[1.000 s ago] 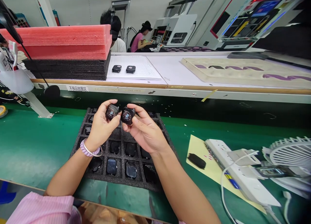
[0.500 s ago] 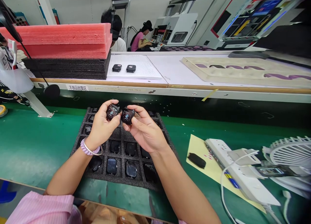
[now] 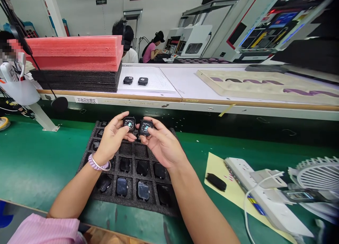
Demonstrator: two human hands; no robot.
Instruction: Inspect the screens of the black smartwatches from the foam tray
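My left hand (image 3: pixel 113 134) grips a black smartwatch case (image 3: pixel 129 123) with a lit face; the thumb lies on its screen. Beside it, my right hand (image 3: pixel 161 140) holds a second smartwatch case (image 3: pixel 145 126), also lit, with the thumb at its screen. Neither watch has a strap that I can see. Both are held above a black foam tray (image 3: pixel 134 161), divided into square pockets. Several dark watch cases (image 3: pixel 143 190) lie in the nearer pockets, and two middle pockets below my hands hold nothing. My forearms and hands hide parts of the tray.
A white power strip (image 3: pixel 267 194) and a fan (image 3: pixel 317 177) stand at right, by a black object (image 3: pixel 216 182) on yellow paper (image 3: pixel 212 162). Red foam sheets (image 3: pixel 79 48) are stacked on the shelf at left. Two watch cases (image 3: pixel 143 81) lie on lined paper. People sit beyond.
Both watches have turned more squarely toward me, and their faces show brighter. My thumbs have moved onto the screens. The camera view has tilted up slightly.
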